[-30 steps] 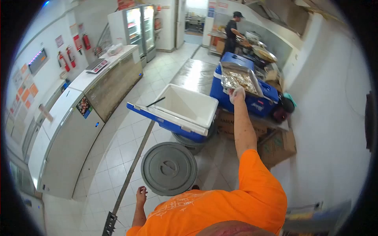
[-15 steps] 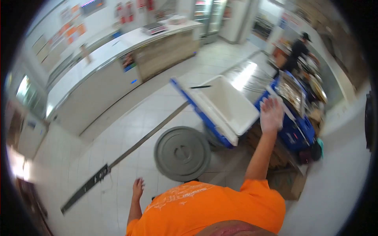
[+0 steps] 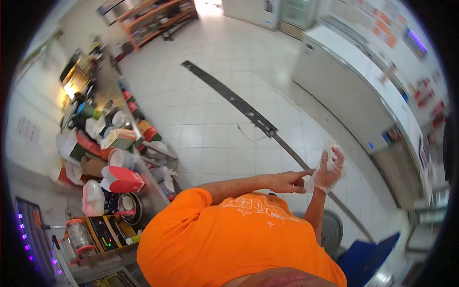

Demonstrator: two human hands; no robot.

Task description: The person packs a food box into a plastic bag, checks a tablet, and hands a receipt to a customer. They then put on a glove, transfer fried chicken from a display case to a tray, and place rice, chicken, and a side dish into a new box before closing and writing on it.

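Observation:
My right hand is raised in front of my body in a loose, clear plastic glove. Its fingers are apart and slightly bent, with whitish bunched plastic around them. My bare left hand reaches across from the left, thumb and fingertips pinched on the glove's loose edge beside the right wrist. Below the hands, the grey lidded bin is partly hidden by my orange shirt.
A cluttered counter with boxes, cups and containers runs along the left. A white-topped counter stands at right. A long dark strip crosses the tiled floor. A blue lid is at lower right.
The view has swung left, from the open cooler to the cluttered counter. My right hand has left the blue crate area, and my left hand has come across to pinch its glove.

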